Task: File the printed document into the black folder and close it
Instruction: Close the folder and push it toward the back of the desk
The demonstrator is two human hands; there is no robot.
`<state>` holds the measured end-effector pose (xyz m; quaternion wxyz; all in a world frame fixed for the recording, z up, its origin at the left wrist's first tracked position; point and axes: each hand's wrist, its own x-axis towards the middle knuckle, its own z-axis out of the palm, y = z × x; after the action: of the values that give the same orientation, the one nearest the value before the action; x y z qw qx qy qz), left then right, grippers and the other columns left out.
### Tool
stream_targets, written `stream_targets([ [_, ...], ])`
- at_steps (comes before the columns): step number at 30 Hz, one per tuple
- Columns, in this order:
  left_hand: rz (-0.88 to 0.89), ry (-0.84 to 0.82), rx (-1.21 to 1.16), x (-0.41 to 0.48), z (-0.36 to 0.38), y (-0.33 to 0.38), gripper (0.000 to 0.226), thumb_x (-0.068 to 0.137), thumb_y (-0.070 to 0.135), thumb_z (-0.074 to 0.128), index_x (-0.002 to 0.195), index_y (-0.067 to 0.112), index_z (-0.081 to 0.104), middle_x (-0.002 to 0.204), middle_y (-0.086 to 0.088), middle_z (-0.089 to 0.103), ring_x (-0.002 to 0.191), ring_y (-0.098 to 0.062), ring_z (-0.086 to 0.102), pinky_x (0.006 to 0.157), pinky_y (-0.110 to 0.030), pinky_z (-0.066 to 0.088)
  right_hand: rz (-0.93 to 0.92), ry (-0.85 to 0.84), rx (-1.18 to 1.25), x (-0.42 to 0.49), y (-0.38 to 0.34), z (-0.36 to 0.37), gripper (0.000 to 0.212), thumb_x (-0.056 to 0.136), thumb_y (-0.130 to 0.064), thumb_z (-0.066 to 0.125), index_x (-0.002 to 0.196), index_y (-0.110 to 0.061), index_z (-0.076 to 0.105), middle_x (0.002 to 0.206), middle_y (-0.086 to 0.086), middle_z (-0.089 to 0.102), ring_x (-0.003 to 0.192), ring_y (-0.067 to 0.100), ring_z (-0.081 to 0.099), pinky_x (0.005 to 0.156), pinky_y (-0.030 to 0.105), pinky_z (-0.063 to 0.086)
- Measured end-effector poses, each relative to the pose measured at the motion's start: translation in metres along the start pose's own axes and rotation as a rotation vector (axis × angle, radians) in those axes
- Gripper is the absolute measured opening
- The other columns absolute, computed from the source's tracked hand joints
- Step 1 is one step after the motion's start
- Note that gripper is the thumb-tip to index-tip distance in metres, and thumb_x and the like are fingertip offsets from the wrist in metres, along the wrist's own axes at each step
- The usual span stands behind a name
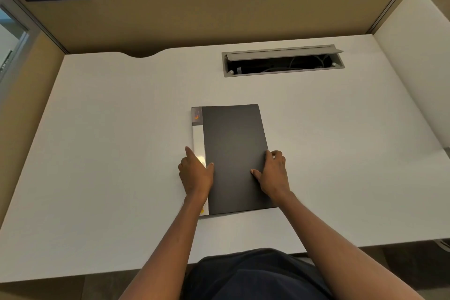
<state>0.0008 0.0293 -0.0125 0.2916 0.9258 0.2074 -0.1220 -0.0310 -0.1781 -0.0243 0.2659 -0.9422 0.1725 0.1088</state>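
Note:
The black folder point(233, 151) lies closed and flat in the middle of the white desk point(109, 153), its long side running away from me. A glossy white spine strip with a small label runs down its left edge. My left hand point(196, 175) grips that left edge near the front, thumb on the black cover and index finger stretched along the spine. My right hand point(274, 174) holds the right edge, thumb on top and fingers curled over the side. No printed document shows outside the folder.
An open grey cable tray point(283, 61) with wires inside is set into the desk at the back right. Tan partition panels point(194, 7) wall the desk at the back and left. A white side panel point(418, 56) stands at the right.

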Motion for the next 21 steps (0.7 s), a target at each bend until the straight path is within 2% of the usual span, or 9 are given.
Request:
stream_targets([
  [4, -0.115, -0.018, -0.168, 0.011, -0.001, 0.001, 0.083, 0.089, 0.039, 0.077, 0.155, 0.007, 0.037, 0.148, -0.021, 0.052, 0.137, -0.041, 0.049, 0.114, -0.05, 0.044, -0.006, -0.003, -0.034, 0.001, 0.002, -0.002, 0.052, 0.088, -0.032, 0.075, 0.127, -0.008, 0.05, 0.139, 0.01, 0.04, 0.128, 0.029, 0.04, 0.104, 0.04, 0.047],
  [6, -0.084, -0.035, -0.294, 0.015, -0.002, -0.004, 0.068, 0.088, 0.039, 0.078, 0.144, 0.009, 0.052, 0.139, -0.017, 0.06, 0.128, -0.039, 0.057, 0.109, -0.052, 0.05, -0.01, -0.003, -0.034, 0.001, 0.004, -0.002, 0.051, 0.088, -0.031, 0.075, 0.127, -0.008, 0.051, 0.139, 0.009, 0.04, 0.128, 0.029, 0.04, 0.105, 0.04, 0.047],
  [9, -0.026, -0.112, -0.595, 0.017, -0.005, -0.015, 0.053, 0.092, 0.027, 0.076, 0.139, 0.02, 0.052, 0.132, -0.01, 0.065, 0.112, -0.031, 0.067, 0.097, -0.051, 0.059, -0.004, -0.01, -0.014, 0.003, 0.007, -0.004, 0.051, 0.088, -0.033, 0.075, 0.126, -0.009, 0.052, 0.139, 0.009, 0.04, 0.128, 0.029, 0.041, 0.103, 0.04, 0.048],
  [12, -0.093, -0.227, -0.875, 0.02, -0.007, -0.024, 0.045, 0.094, 0.018, 0.073, 0.133, 0.028, 0.053, 0.128, -0.009, 0.069, 0.106, -0.035, 0.071, 0.091, -0.057, 0.061, 0.034, 0.003, 0.108, 0.007, 0.008, -0.007, 0.063, 0.088, -0.039, 0.074, 0.138, -0.01, 0.048, 0.14, 0.009, 0.04, 0.132, 0.029, 0.039, 0.106, 0.04, 0.045],
  [14, -0.107, -0.254, -0.936, 0.023, -0.008, -0.028, 0.04, 0.095, 0.017, 0.072, 0.128, 0.034, 0.056, 0.124, -0.007, 0.071, 0.105, -0.036, 0.072, 0.088, -0.056, 0.062, 0.074, 0.017, 0.212, 0.011, 0.007, -0.01, 0.076, 0.087, -0.041, 0.074, 0.149, -0.013, 0.04, 0.144, 0.01, 0.04, 0.137, 0.028, 0.037, 0.108, 0.04, 0.041],
  [16, -0.113, -0.275, -0.965, 0.025, -0.01, -0.033, 0.039, 0.096, 0.018, 0.071, 0.127, 0.036, 0.056, 0.124, -0.006, 0.072, 0.103, -0.037, 0.073, 0.085, -0.054, 0.063, 0.091, 0.007, 0.302, 0.017, 0.004, -0.012, 0.082, 0.086, -0.04, 0.076, 0.152, -0.014, 0.036, 0.146, 0.008, 0.044, 0.136, 0.027, 0.042, 0.109, 0.037, 0.04],
  [19, -0.11, -0.269, -0.963, 0.031, -0.014, -0.039, 0.039, 0.096, 0.02, 0.071, 0.129, 0.036, 0.057, 0.123, -0.003, 0.072, 0.097, -0.032, 0.073, 0.074, -0.043, 0.065, 0.13, -0.01, 0.441, 0.027, -0.006, -0.015, 0.078, 0.081, -0.032, 0.082, 0.147, -0.015, 0.044, 0.14, 0.004, 0.058, 0.126, 0.024, 0.058, 0.098, 0.026, 0.043],
  [21, -0.089, -0.225, -0.927, 0.038, -0.016, -0.042, 0.038, 0.096, 0.019, 0.071, 0.129, 0.033, 0.058, 0.123, -0.004, 0.073, 0.096, -0.03, 0.074, 0.074, -0.041, 0.065, 0.14, 0.0, 0.458, 0.034, -0.015, -0.014, 0.075, 0.078, -0.027, 0.085, 0.142, -0.015, 0.048, 0.134, 0.004, 0.063, 0.119, 0.023, 0.062, 0.094, 0.025, 0.045],
])
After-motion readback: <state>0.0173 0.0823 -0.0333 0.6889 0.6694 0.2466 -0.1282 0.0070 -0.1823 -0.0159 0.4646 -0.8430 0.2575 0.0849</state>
